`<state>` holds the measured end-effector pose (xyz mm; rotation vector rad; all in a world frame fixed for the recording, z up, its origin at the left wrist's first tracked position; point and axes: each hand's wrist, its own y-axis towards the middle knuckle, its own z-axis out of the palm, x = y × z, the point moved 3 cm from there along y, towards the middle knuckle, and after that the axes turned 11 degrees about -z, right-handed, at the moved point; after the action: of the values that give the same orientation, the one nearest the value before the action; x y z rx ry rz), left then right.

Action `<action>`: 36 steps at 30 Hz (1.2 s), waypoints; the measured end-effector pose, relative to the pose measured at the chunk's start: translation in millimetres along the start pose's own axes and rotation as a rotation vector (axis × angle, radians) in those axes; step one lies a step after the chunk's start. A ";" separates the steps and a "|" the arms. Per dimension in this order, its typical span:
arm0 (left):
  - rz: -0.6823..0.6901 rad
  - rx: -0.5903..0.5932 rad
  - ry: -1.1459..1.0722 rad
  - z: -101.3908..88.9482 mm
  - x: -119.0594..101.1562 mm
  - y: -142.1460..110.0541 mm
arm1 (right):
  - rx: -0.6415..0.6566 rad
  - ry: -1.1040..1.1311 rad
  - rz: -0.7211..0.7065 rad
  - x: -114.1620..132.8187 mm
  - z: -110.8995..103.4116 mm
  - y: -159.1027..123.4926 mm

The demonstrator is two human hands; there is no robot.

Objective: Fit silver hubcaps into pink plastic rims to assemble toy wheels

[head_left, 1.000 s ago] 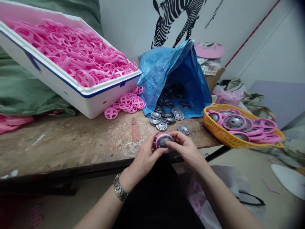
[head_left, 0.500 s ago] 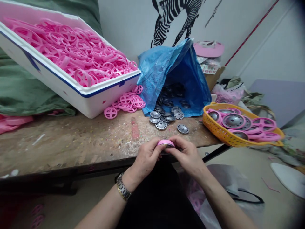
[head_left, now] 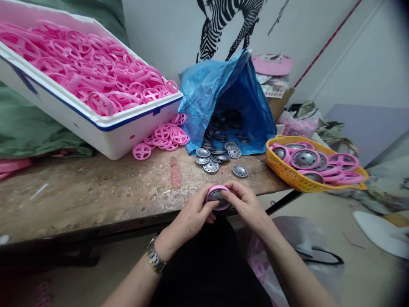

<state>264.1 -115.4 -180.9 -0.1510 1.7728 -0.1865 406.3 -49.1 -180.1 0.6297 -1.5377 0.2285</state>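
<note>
A toy wheel, a pink ring with a grey hubcap disc set inside it, is held between both hands at the table's front edge. My left hand grips its left side, thumb on the disc. My right hand closes on the right side, its thumb pressing the disc's face. Just beyond lie loose grey hubcaps, spilling from a blue plastic bag. Pink spoked wheel rings are heaped to the left of the bag.
A white foam box full of pink rings stands tilted at the back left. On the right, a yellow basket holds several wheels with grey discs, overhanging the wooden table's edge. A clear plastic bag sits below.
The wheel has been tipped so its grey disc face now shows toward me; before, mostly its pink rim was seen. My right thumb has moved onto the disc. The view has shifted slightly.
</note>
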 end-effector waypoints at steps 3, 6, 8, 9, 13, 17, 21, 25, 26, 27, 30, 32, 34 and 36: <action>0.013 -0.017 0.001 0.6 0.4 -2.7 | 0.001 -0.093 -0.063 7.2 0.6 -3.7; 0.029 -0.021 0.019 2.6 -2.7 -3.8 | -0.004 -0.147 -0.090 12.5 -0.1 -6.8; 0.026 -0.023 0.025 5.0 -5.7 -2.8 | -0.014 -0.174 -0.091 16.0 -2.7 -7.1; 0.024 -0.025 0.027 6.4 -7.0 -1.9 | -0.015 -0.190 -0.090 18.3 -5.0 -6.5; 0.073 -0.064 0.071 8.3 -8.0 1.6 | -0.068 -0.346 -0.146 35.2 -32.7 3.8; 0.111 -0.135 0.138 -2.0 0.0 1.6 | -0.292 -0.616 -0.250 57.8 -103.6 29.8; 0.087 -0.180 0.182 -15.6 7.0 -0.5 | -0.600 -0.788 -0.218 63.9 -202.5 63.7; 0.067 -0.199 0.227 -20.4 8.1 -1.8 | -0.658 -1.060 0.007 49.0 -274.3 82.6; 0.066 -0.205 0.235 -20.7 8.1 -1.7 | -0.633 -1.127 0.050 45.0 -281.6 82.7; 0.065 -0.210 0.242 -21.0 8.1 -1.4 | -0.607 -1.183 0.073 41.9 -283.9 81.0; 0.061 -0.214 0.266 -22.0 7.2 0.6 | -0.584 -1.258 -0.015 41.7 -263.7 69.2; 0.067 -0.221 0.296 -23.7 5.0 2.7 | -0.601 -1.210 -0.146 47.4 -234.5 60.1; 0.083 -0.241 0.337 -26.1 1.5 4.8 | -0.546 -1.127 -0.272 52.1 -199.9 54.0; 0.105 -0.262 0.382 -28.6 -2.3 7.1 | -0.439 -1.048 -0.359 51.6 -166.3 51.1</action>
<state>236.6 -106.8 -174.4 -0.2208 2.1766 0.1016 524.7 65.3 -103.8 0.6878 -2.3135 -0.8209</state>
